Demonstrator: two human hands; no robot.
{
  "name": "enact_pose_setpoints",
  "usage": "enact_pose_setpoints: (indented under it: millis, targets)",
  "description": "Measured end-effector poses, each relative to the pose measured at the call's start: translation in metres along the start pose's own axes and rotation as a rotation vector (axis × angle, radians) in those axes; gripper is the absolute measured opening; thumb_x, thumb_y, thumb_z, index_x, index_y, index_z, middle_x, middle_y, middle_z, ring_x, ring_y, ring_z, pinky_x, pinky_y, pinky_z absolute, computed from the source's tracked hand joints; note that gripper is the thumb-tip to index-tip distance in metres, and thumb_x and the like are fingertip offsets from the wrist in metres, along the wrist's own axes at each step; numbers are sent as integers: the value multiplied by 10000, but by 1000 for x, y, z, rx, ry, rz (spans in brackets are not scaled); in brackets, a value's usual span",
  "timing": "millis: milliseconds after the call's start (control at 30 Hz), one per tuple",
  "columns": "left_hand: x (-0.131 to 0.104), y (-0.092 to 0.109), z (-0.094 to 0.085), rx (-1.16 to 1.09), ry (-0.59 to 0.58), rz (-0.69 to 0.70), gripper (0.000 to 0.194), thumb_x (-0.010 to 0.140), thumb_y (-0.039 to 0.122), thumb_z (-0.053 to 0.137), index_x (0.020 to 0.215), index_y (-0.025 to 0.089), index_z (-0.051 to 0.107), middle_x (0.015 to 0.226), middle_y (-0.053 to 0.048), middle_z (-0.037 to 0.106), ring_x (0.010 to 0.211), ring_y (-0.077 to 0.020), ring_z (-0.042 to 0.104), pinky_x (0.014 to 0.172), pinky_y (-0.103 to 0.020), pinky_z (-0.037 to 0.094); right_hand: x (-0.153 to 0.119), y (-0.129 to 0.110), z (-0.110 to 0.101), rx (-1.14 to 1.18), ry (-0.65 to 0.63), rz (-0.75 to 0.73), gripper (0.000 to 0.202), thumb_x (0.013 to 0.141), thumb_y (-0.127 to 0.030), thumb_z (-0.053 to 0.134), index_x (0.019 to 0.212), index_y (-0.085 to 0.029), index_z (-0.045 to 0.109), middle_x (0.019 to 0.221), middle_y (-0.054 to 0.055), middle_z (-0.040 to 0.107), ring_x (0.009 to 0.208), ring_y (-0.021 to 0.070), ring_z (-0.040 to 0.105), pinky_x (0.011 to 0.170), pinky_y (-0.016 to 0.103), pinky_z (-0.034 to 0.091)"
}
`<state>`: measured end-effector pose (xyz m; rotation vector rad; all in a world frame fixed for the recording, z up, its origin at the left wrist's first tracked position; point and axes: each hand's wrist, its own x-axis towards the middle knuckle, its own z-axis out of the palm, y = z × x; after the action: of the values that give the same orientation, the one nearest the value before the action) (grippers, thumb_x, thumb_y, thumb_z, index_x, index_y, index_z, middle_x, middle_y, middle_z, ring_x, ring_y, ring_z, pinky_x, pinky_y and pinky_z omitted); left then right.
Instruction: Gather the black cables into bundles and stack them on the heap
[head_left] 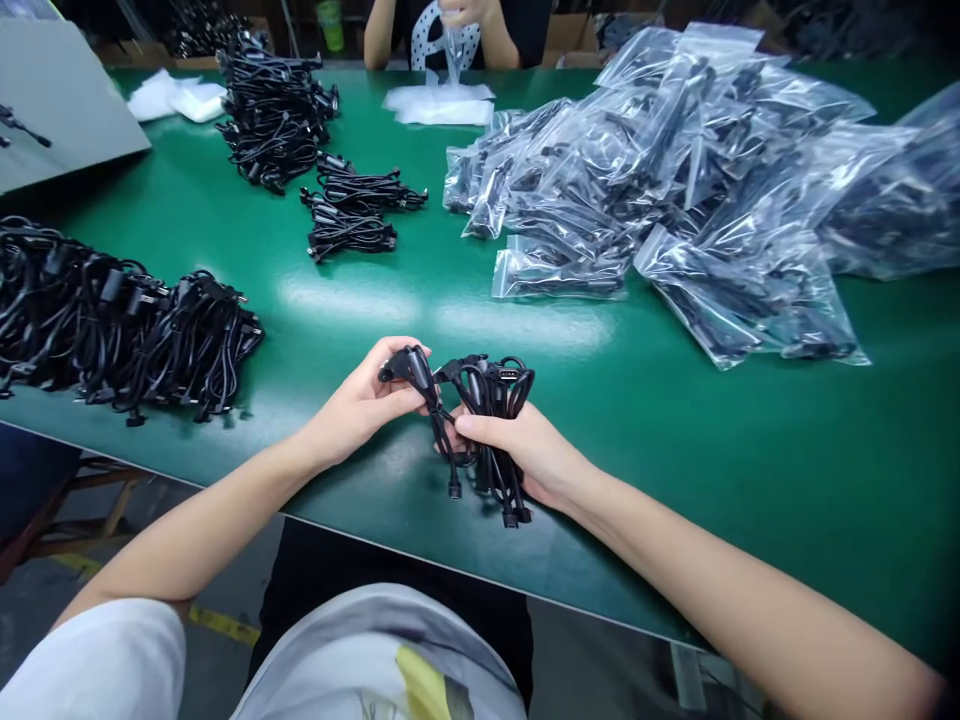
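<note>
Near the front edge of the green table, my right hand (pixel 536 450) is wrapped round a bunch of several folded black cables (pixel 491 400), their plugs showing at top and bottom. Beside it my left hand (pixel 382 390) pinches one bundled black cable (pixel 424 375) between thumb and fingers. This single cable sits just left of the bunch, and its lower end hangs down next to it. My right fingertips lie behind the cables and are partly hidden. A long heap of black cables (pixel 120 310) lies to the left of my left hand.
Clear plastic bags holding black cables (pixel 660 170) are heaped at the right. A smaller cable pile (pixel 352 205) and a taller one (pixel 277 115) lie farther back. A white box (pixel 67 100) stands at left. Across the table, a co-worker's hands (pixel 469 12) hold a plastic bag.
</note>
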<state>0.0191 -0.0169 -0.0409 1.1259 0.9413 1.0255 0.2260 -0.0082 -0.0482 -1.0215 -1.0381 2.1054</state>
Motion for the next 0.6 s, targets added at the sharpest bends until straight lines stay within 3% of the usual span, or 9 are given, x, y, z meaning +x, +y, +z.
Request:
enact_pose_setpoints:
  millis: [200, 333, 600]
  targets:
    - [-2, 1, -14, 78, 91, 22, 517, 767, 279, 811, 1223, 246, 570, 1002, -12, 596, 784, -100, 548, 704, -223, 462, -1, -1, 6, -35, 107, -40, 259, 623, -308, 835, 694, -182, 619, 587, -32, 605, 570, 132, 548, 609, 286, 439]
    - [1, 3, -16, 59, 133, 42, 346, 777, 317, 792, 1025, 188, 589, 864, 3, 597, 653, -77, 526, 591, -203, 450, -3, 0, 7, -113, 85, -81, 251, 635, -268, 813, 635, -192, 574, 578, -36, 580, 562, 127, 517, 590, 280, 414]
    - [1, 4, -16, 15, 74, 42, 309, 808, 302, 763, 1051, 184, 614, 977, -36, 630, 730, -99, 554, 653, -223, 479, -3, 2, 6, -92, 73, -88, 239, 637, -237, 823, 641, -188, 589, 578, -37, 590, 559, 123, 521, 582, 268, 400]
